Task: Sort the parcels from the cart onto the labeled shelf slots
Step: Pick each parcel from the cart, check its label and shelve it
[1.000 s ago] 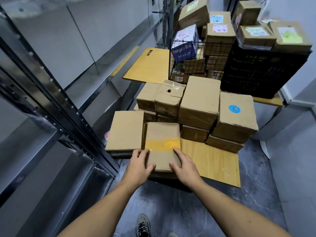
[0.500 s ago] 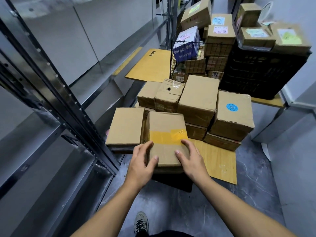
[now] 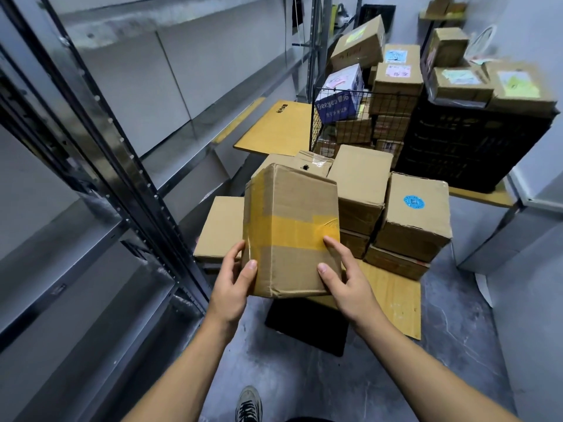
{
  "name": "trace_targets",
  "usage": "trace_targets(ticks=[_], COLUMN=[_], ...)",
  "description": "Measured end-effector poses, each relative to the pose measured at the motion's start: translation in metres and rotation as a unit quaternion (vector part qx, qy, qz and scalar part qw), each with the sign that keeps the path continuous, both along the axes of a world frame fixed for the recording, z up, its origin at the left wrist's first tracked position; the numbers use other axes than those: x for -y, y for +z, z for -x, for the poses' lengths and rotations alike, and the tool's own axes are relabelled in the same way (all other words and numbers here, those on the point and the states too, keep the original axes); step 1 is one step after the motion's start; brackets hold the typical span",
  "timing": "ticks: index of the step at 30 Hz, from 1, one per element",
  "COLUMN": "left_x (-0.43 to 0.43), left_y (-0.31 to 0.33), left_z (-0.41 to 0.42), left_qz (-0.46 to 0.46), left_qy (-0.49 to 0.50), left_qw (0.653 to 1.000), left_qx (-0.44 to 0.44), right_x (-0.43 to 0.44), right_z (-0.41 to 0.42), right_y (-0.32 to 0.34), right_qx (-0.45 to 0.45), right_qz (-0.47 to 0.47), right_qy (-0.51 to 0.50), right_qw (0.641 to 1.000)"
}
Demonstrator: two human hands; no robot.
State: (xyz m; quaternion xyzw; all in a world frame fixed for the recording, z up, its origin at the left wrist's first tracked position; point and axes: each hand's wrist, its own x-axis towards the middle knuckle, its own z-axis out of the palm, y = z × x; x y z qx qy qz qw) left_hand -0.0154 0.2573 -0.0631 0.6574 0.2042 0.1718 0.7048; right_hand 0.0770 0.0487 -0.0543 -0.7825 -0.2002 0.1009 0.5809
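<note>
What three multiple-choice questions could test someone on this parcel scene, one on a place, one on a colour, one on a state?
1. Where is the metal shelf?
A. To the person's left
B. To the person's right
C. Behind the crate

2. What colour is the round sticker on one box?
A. Red
B. Blue
C. Green

3. What state is the taped box in?
A. Lying on the cart
B. Set on the shelf
C. Held up by both hands

Answers:
1 A, its uprights fill the left side.
2 B, it is a blue circle.
3 C, the left hand and right hand grip its lower sides.
</note>
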Motion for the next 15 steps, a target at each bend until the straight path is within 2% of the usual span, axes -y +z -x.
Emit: trace_targets(ticks=[2,8,12,15], left_x=[0.002,0.010,0.020,0.024], left_y=[0.007,0.016,0.023,0.036], left_z=[0.004,0.013,0.012,0.013], left_qz=[-0.017,-0.143,-0.215,-0.236], left_qy=[0.001,0.042,0.049,0.053], left_qw=[1.000,0.988,0.975,0.969], left_qx=[0.020,0.037,0.041,0.055], right_x=[-0.002,-0.014,-0.020,-0.020], right_z=[-0.005,-0.008,-0.015,-0.008], right_y=[0.005,0.036,0.049,0.051], right_qx=[0.014,-0.001,-0.063,-0.057], right_qz=[0.023,0.106,0.059,0.020], right_qy=[0.006,0.009,0.065,0.082], right_qw=[1.000,0.994,0.994,0.995])
